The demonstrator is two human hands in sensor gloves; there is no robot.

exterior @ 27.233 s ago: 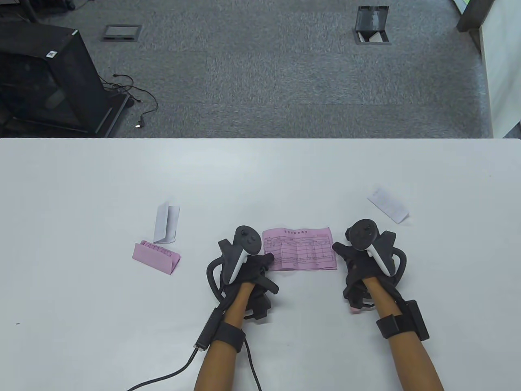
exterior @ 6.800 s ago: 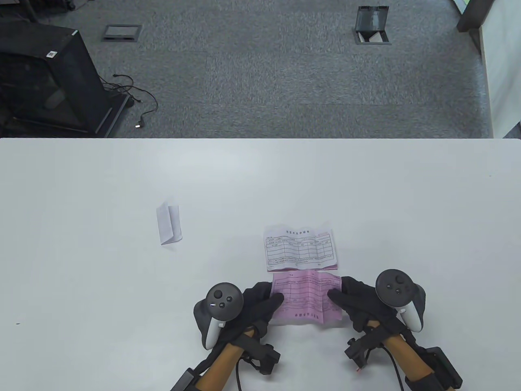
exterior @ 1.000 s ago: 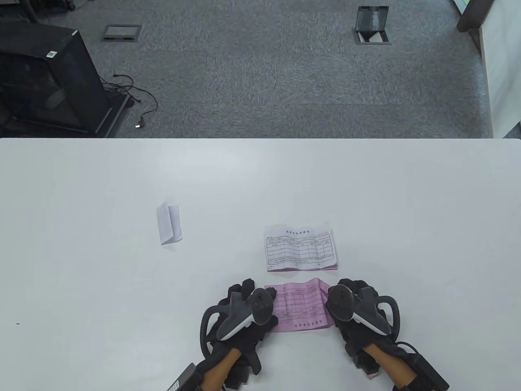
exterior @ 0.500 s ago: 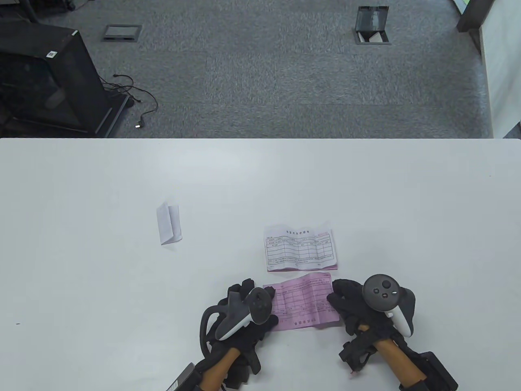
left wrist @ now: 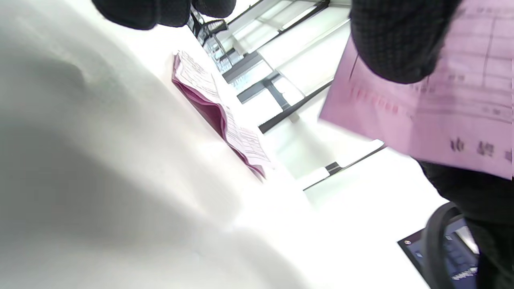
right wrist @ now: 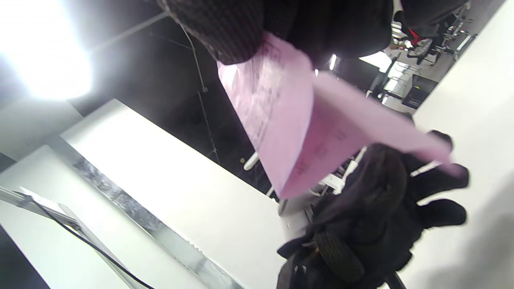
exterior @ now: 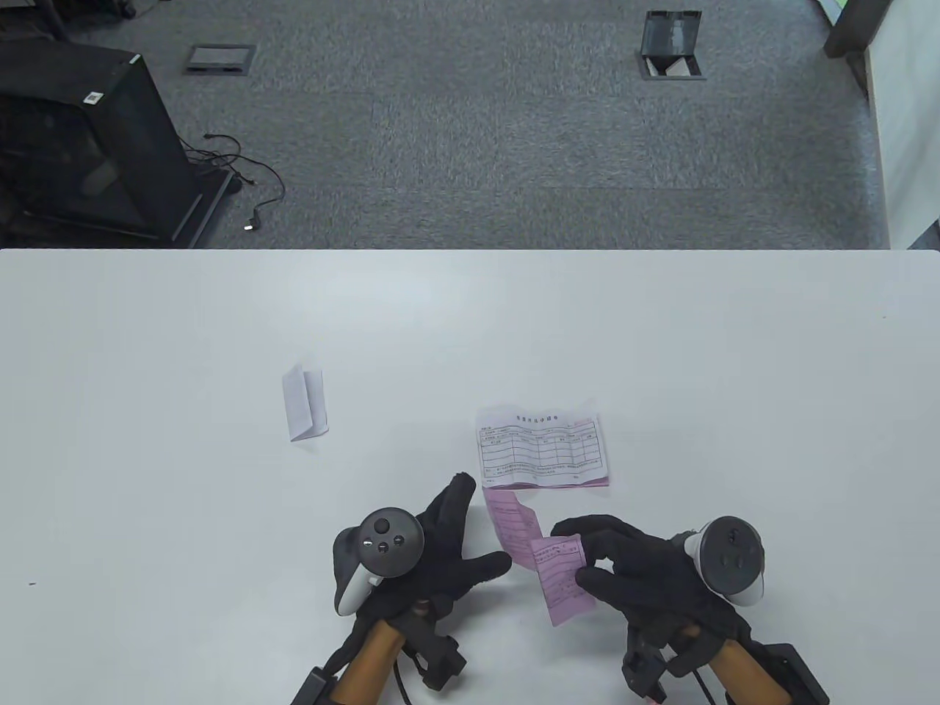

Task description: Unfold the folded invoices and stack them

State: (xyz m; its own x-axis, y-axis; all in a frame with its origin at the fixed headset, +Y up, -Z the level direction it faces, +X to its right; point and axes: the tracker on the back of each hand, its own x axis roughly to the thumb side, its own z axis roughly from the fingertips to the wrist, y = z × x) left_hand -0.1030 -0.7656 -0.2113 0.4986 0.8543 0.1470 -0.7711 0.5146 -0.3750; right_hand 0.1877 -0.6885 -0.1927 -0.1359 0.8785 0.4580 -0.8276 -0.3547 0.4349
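Note:
My right hand [exterior: 587, 564] pinches a creased pink invoice [exterior: 562, 580] between thumb and fingers and holds it tilted above the table, its far end curling up toward the stack. The same sheet hangs from my fingers in the right wrist view [right wrist: 289, 120]. My left hand [exterior: 477, 525] is spread with straight fingers just left of the sheet, its thumb close to the paper's edge. Behind lies the stack [exterior: 543, 448]: a white unfolded invoice on top of a pink one, also in the left wrist view [left wrist: 225, 120]. A folded white invoice [exterior: 303, 402] sits at the left.
The white table [exterior: 470, 330] ends at a far edge with grey carpet beyond. A black cabinet [exterior: 81, 139] with loose cables stands on the floor at the back left.
The pink invoice lay flat under both hands; now my right hand has lifted and turned it. My left hand has let go and spread its fingers.

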